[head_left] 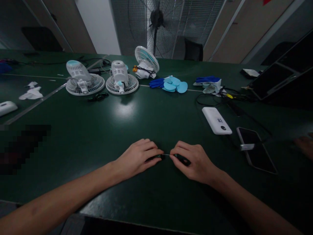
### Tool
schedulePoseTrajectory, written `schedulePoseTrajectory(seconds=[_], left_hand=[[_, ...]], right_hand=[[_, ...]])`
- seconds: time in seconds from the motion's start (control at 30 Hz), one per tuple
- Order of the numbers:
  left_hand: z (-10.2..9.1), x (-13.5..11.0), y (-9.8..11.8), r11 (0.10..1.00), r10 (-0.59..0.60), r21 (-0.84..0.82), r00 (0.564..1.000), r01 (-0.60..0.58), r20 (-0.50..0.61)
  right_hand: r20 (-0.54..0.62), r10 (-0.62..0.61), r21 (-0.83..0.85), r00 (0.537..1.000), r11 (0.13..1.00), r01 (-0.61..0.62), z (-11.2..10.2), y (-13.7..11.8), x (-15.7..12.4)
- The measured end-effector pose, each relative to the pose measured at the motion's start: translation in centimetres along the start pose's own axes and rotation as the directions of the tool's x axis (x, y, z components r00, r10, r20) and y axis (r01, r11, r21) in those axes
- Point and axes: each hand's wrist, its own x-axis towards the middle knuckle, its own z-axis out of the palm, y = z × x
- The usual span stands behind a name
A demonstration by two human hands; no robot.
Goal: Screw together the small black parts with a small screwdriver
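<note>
My left hand [139,158] and my right hand [192,160] rest side by side on the dark green table [97,140], fingers curled. Between them they pinch a small dark object [167,156], with a thin pale strip showing between the fingertips. The left fingers close on its left end, the right fingers on its right end. What the object is stays too small and dark to name.
Three small white desk fans [83,81] [121,80] [146,62] lie at the back with loose blue blades [174,85] and blue gloves [207,80]. A white power bank [216,120] and a phone [256,148] with cables lie right. Another person's hand [304,143] shows at the right edge.
</note>
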Motion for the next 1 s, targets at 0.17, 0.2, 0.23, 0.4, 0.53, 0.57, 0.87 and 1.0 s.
schedulePoseTrajectory(seconds=[0.17, 0.2, 0.23, 0.4, 0.53, 0.57, 0.87, 1.0], left_hand=[[0.0, 0.0, 0.0, 1.0, -0.026, -0.014, 1.0, 0.026, 0.01], [-0.1, 0.0, 0.0, 0.999, -0.036, -0.034, 0.999, 0.036, 0.012], [-0.2, 0.1, 0.0, 0.997, -0.047, -0.059, 0.999, 0.048, 0.014], [-0.5, 0.0, -0.1, 0.984, -0.105, -0.142, 0.994, 0.106, 0.013], [-0.3, -0.1, -0.4, 0.981, -0.117, -0.155, 0.993, 0.117, 0.013], [-0.2, -0.1, -0.4, 0.981, -0.11, -0.158, 0.994, 0.111, 0.014], [-0.2, 0.0, -0.5, 0.987, -0.086, -0.137, 0.996, 0.087, 0.012], [-0.4, -0.1, -0.4, 0.986, -0.092, -0.142, 0.996, 0.092, 0.005]], right_hand=[[0.018, 0.001, 0.0, 1.0, 1.0, -0.001, 0.1, 0.0, 0.0], [0.027, 0.0, -0.01, 1.0, 1.0, 0.0, 0.1, 0.0, 0.0], [0.038, -0.002, -0.02, 0.999, 1.0, 0.003, 0.0, -0.1, 0.0], [0.071, -0.012, -0.059, 0.997, 0.998, 0.017, 0.0, -0.4, 0.0], [0.083, -0.007, -0.082, 0.996, 0.997, 0.014, 0.3, -0.8, 0.4], [0.076, -0.009, -0.086, 0.997, 0.996, 0.015, 0.4, -1.0, 0.6], [-0.1, 0.014, 0.036, 0.995, 0.999, -0.011, 0.8, -1.1, 0.8], [-0.096, 0.03, 0.065, 0.995, 0.998, -0.024, 0.7, -0.4, 0.4]])
